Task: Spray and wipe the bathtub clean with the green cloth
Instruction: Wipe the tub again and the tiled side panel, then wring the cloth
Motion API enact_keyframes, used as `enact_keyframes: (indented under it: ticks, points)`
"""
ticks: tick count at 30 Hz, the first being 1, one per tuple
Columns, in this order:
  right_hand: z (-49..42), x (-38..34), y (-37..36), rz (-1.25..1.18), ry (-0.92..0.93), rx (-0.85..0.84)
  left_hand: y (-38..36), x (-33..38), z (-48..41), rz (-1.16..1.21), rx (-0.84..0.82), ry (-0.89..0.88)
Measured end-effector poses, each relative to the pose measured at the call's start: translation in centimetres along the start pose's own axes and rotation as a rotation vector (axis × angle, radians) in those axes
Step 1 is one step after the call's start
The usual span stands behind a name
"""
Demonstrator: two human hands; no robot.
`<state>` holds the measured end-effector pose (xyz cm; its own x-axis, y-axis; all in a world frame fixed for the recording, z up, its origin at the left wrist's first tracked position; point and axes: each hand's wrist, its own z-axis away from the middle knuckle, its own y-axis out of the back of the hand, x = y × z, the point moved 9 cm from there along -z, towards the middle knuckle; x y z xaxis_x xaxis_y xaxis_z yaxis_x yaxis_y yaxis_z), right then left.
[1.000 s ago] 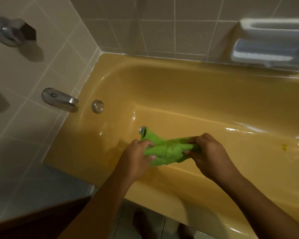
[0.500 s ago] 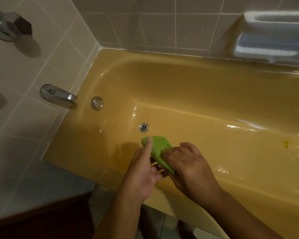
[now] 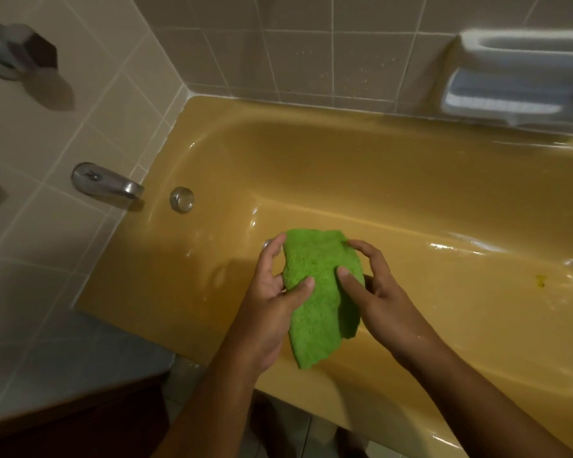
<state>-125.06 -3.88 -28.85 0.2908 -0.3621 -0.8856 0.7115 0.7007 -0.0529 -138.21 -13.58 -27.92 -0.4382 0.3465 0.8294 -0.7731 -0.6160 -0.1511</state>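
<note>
Green cloth (image 3: pixel 321 292) hangs opened out between both hands, in the air above the tub's (image 3: pixel 377 166) near rim at the drain end, its lower edge dangling free. The left hand (image 3: pixel 268 312) pinches the cloth's left edge, thumb on the front and fingers behind. The right hand (image 3: pixel 377 299) pinches the right edge the same way, thumb pressed on the front, fingers curled round the top corner.

Judging by this, the wiping is under way or about to begin: the cloth touches no surface, and it looks as if it is being spread or refolded. Wet glints lie along the tub floor and near the far wall, so some liquid is already down; whether that is spray or water I cannot tell. No spray bottle is in view. A small dark spot (image 3: pixel 540 280) sits on the floor toward the right end, so that stretch seems left to do.

The drain (image 3: pixel 267 243) peeks out behind the left fingers. A round overflow plate (image 3: pixel 181 199) sits on the end wall under a chrome spout (image 3: pixel 108 185). Beige tiles (image 3: pixel 295 61) surround the tub, with a handle (image 3: pixel 14 51) high on the left and a soap dish (image 3: pixel 516 81) at the far right.
</note>
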Motion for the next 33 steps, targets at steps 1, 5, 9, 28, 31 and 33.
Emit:
enact_keyframes:
  ticks: [1, 5, 9, 28, 31, 33]
  points:
    - [-0.2, -0.3, 0.1, 0.033, 0.02, -0.002, 0.1, 0.1, -0.2, -0.137, 0.001, -0.018]
    - [-1.3, -0.1, 0.4, 0.194, 0.063, 0.002, 0.2, 0.2, -1.4, -0.74, -0.074, -0.019]
    - [-2.7, -0.4, 0.5, 0.552, 0.147, -0.02, -0.2, 0.7, -2.1, -1.11, -0.102, -0.106]
    - [-8.4, -5.4, -4.7, 0.234, 0.243, 0.042, 2.1, 1.7, -5.9, 0.006, 0.188, -0.066]
    - [-9.8, -3.9, -7.0, 0.099, 0.077, -0.141, 3.7, 2.1, -8.5, 0.23, 0.163, -0.08]
    - [-11.4, -3.2, -7.9, 0.098, 0.029, -0.198, 4.9, 2.2, -10.3, 0.335, 0.195, -0.084]
